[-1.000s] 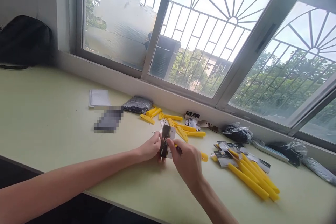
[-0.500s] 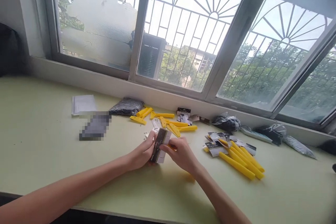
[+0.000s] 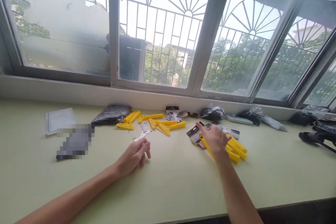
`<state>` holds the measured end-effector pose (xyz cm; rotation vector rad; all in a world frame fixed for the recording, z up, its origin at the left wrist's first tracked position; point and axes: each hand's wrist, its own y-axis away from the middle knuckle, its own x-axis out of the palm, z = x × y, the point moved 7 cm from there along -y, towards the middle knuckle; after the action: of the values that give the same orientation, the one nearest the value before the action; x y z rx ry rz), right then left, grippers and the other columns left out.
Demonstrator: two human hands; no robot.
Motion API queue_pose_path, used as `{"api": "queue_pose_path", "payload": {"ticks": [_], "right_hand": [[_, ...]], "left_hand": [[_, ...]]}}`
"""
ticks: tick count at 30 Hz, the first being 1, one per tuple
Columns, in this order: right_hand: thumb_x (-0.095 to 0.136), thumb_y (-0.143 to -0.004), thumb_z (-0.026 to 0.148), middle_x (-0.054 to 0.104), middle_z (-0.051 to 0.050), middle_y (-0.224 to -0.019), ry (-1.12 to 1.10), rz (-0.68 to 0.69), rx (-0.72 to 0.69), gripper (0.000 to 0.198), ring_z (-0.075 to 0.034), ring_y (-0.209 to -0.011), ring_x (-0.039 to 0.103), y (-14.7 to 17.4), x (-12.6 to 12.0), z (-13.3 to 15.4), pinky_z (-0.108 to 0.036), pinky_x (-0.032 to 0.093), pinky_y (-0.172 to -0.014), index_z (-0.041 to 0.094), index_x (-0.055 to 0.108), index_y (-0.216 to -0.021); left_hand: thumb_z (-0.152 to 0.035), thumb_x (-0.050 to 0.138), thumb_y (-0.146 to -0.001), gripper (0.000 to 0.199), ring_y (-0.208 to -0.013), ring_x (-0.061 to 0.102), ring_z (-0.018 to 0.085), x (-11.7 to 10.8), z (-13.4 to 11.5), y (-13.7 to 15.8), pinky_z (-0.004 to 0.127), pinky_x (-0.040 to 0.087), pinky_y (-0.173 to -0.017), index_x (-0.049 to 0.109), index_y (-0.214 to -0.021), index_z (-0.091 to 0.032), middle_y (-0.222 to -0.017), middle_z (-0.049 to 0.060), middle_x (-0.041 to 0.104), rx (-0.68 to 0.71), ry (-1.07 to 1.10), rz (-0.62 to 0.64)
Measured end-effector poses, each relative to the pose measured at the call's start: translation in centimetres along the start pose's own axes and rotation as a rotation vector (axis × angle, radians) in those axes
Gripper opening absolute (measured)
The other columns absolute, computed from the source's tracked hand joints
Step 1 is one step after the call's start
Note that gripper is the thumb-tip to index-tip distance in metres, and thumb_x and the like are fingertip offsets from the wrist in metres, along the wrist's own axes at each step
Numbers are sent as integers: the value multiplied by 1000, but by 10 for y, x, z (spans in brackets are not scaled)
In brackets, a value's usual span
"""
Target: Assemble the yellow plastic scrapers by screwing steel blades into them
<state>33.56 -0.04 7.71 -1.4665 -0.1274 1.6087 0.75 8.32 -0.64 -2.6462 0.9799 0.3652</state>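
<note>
My left hand (image 3: 135, 155) rests just above the table with loosely curled fingers, holding nothing. Close to its fingertips lie flat metal plates (image 3: 144, 133) and a few tiny screws. My right hand (image 3: 214, 138) is over a pile of yellow scraper handles (image 3: 237, 148) with printed cards. One digit stretches out over a black header card (image 3: 194, 133), whose yellow handle runs beneath the palm. The other fingers are partly hidden, bent near the pile. Bare yellow scrapers (image 3: 165, 126) lie loose in the middle, between the hands and the window.
A dark plastic-wrapped packet (image 3: 112, 113) and a white packet (image 3: 60, 119) lie to the left, near a blurred dark object (image 3: 76, 141). Along the sill stand folded cards (image 3: 172, 113) and several bagged bundles (image 3: 212, 112). Black items (image 3: 312, 137) sit at far right.
The carded scraper has gone from between both hands to the pile on the right, under my right hand. My left hand has let go. The view has swung right.
</note>
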Motion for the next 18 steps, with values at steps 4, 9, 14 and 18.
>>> {"api": "queue_pose_path", "payload": {"ticks": [4,9,14,18], "right_hand": [[30,-110,34,72,-20,-99,-33,-29,-96,45,-30,-90,67,22,7,36,-48,41,-89,8,67,-111],[62,-102,43,70,-5,-105,-185,316,-579,28,-19,-91,68,91,61,144,-41,56,-88,16,67,-108],[64,-102,36,68,-7,-116,-209,463,-588,28,-20,-95,69,107,91,165,-39,60,-83,16,65,-120],[64,-102,36,67,-8,-121,-180,452,-424,29,-21,-100,69,87,96,145,-41,60,-87,17,64,-124]], "left_hand": [[-57,36,-103,40,-51,56,12,-2,-1,-1,23,40,-42,50,-90,-22,-86,3,69,19,-137,-15],[-48,51,-98,26,-84,66,24,-6,-9,-3,37,54,-76,60,-96,-23,-92,6,69,139,-423,-88],[-40,57,-90,40,-129,57,37,-6,-4,-11,56,41,-111,58,-127,-23,-134,16,64,232,-613,-159],[-31,51,-90,40,-132,55,34,-9,-2,-36,50,40,-114,56,-128,-17,-135,17,63,246,-740,-272]]}}
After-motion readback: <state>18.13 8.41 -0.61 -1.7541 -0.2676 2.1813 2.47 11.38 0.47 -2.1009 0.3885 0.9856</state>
